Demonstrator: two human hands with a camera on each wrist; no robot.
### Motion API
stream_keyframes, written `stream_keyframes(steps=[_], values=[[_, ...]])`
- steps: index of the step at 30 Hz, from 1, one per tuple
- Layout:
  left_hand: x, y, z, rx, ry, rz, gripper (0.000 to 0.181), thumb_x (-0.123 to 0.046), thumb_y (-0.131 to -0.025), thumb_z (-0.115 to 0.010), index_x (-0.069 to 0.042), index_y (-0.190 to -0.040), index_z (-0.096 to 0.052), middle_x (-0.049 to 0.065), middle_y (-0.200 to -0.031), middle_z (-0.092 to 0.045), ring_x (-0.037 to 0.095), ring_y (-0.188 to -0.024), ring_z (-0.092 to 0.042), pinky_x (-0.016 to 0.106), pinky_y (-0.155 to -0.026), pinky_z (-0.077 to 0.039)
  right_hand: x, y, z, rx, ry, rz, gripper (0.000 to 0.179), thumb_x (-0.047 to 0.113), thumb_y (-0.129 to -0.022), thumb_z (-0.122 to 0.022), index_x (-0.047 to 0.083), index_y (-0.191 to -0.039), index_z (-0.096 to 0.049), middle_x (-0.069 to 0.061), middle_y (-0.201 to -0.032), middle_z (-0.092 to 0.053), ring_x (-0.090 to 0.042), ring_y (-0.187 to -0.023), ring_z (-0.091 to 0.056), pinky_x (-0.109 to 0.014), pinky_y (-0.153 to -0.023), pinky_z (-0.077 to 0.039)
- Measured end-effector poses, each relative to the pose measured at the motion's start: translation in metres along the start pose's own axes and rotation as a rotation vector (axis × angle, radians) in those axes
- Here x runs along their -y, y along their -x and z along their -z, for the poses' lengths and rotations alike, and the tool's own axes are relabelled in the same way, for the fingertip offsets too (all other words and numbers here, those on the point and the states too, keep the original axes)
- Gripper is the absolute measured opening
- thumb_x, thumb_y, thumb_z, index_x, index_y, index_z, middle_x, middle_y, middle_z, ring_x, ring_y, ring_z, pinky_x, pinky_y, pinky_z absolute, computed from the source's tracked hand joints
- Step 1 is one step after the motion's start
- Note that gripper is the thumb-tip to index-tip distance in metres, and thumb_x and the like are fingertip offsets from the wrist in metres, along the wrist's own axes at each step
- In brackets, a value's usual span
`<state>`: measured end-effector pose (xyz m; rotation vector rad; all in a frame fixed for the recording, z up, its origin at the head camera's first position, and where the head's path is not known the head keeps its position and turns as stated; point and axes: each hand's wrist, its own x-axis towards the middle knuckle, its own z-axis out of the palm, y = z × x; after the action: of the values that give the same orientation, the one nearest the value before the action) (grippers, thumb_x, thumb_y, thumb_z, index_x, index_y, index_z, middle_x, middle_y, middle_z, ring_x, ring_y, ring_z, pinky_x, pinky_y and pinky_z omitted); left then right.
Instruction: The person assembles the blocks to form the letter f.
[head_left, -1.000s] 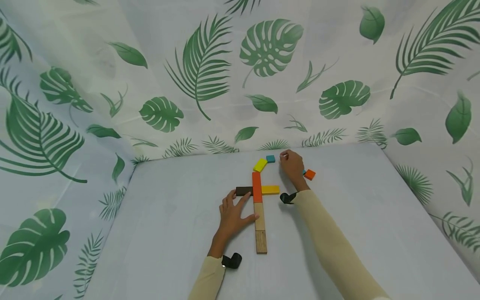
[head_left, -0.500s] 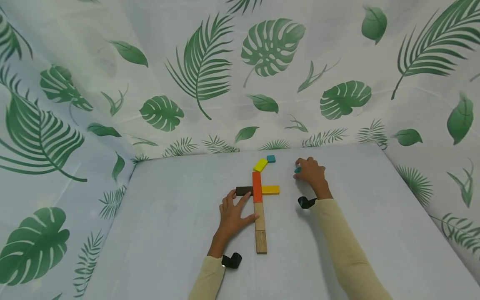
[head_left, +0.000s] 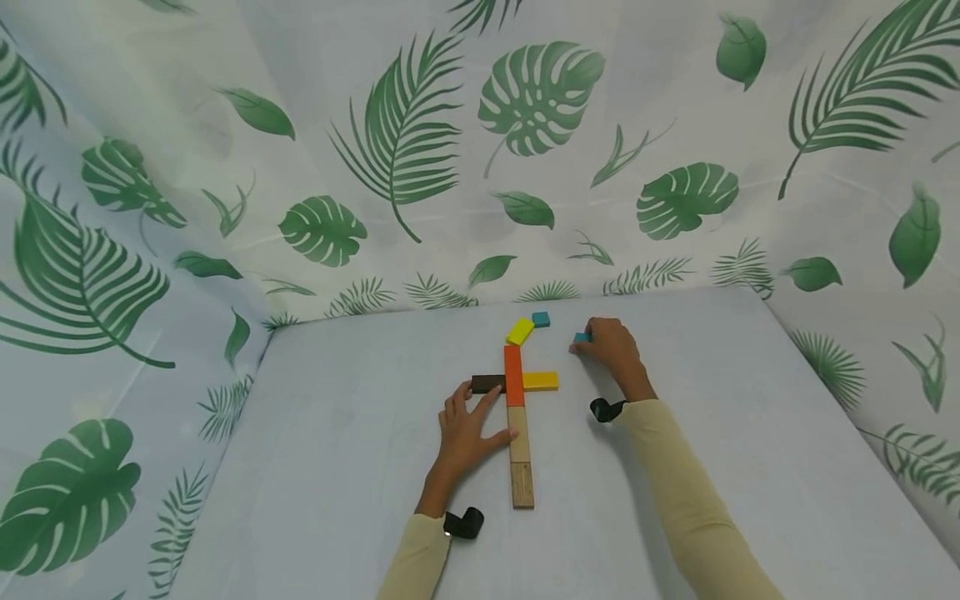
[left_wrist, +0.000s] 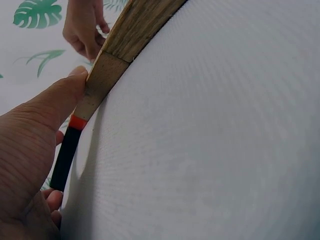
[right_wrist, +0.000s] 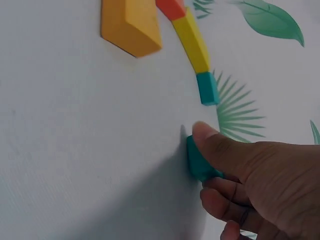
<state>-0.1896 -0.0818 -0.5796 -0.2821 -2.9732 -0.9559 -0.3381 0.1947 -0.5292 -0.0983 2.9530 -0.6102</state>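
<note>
My right hand (head_left: 611,346) pinches a small teal block (right_wrist: 198,162) between thumb and fingers, low over the table. A second teal block (head_left: 542,319) lies to its left, by the upper end of a tilted yellow block (head_left: 521,332). Below these, a red-orange block (head_left: 513,375) heads a column with a light wooden block (head_left: 519,433) and a darker wooden block (head_left: 522,485). A black block (head_left: 488,383) and an amber block (head_left: 541,381) stick out on either side. My left hand (head_left: 467,429) rests with its thumb against the light wooden block and fingertips at the black block.
The blocks lie on a white-covered table (head_left: 337,450). A white cloth with green leaves (head_left: 450,150) stands behind and at both sides. Each wrist wears a small black camera (head_left: 465,522).
My right hand moved right, took hold of the teal block, then shifted slightly left with it. The orange block seen at the right a second ago is now out of sight. The left hand stayed put.
</note>
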Motion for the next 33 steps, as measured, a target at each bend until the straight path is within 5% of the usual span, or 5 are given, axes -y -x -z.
stream_keyframes(steps=[9, 14, 19, 33], values=[[-0.001, -0.001, 0.000, 0.001, -0.010, 0.000, 0.077, -0.064, -0.082, -0.066, -0.037, -0.149, -0.039, 0.013, -0.157, -0.018, 0.029, -0.134, -0.027, 0.047, -0.098, -0.026, 0.009, 0.002, -0.013, -0.128, -0.105, 0.000, 0.046, 0.037, -0.085, -0.075, -0.006, -0.097, -0.064, -0.020, -0.086, -0.064, -0.030, -0.079, -0.057, -0.041, -0.072, -0.048], [-0.001, -0.001, 0.000, 0.003, -0.011, -0.002, 0.077, -0.064, -0.082, -0.066, -0.037, -0.149, -0.039, 0.014, -0.157, -0.018, 0.029, -0.133, -0.027, 0.046, -0.097, -0.027, 0.009, 0.001, -0.014, -0.027, -0.122, 0.052, 0.055, 0.031, -0.089, -0.072, 0.001, -0.132, -0.055, -0.028, -0.117, -0.053, -0.036, -0.102, -0.051, -0.048, -0.089, -0.046], [0.000, -0.001, 0.000, -0.012, -0.006, -0.008, 0.077, -0.063, -0.081, -0.067, -0.036, -0.149, -0.040, 0.015, -0.156, -0.019, 0.029, -0.132, -0.028, 0.047, -0.096, -0.027, 0.007, -0.001, -0.013, 0.056, -0.136, 0.127, 0.047, 0.014, -0.088, -0.071, 0.002, -0.132, -0.057, -0.031, -0.120, -0.049, -0.038, -0.103, -0.049, -0.050, -0.091, -0.046], [0.000, -0.001, -0.001, -0.015, -0.013, -0.008, 0.078, -0.064, -0.081, -0.067, -0.035, -0.149, -0.040, 0.015, -0.156, -0.020, 0.030, -0.132, -0.028, 0.047, -0.095, -0.027, 0.011, -0.017, -0.028, -0.099, -0.248, -0.007, 0.039, 0.012, -0.094, -0.064, -0.003, -0.129, -0.057, -0.024, -0.105, -0.057, -0.033, -0.096, -0.051, -0.044, -0.086, -0.047]])
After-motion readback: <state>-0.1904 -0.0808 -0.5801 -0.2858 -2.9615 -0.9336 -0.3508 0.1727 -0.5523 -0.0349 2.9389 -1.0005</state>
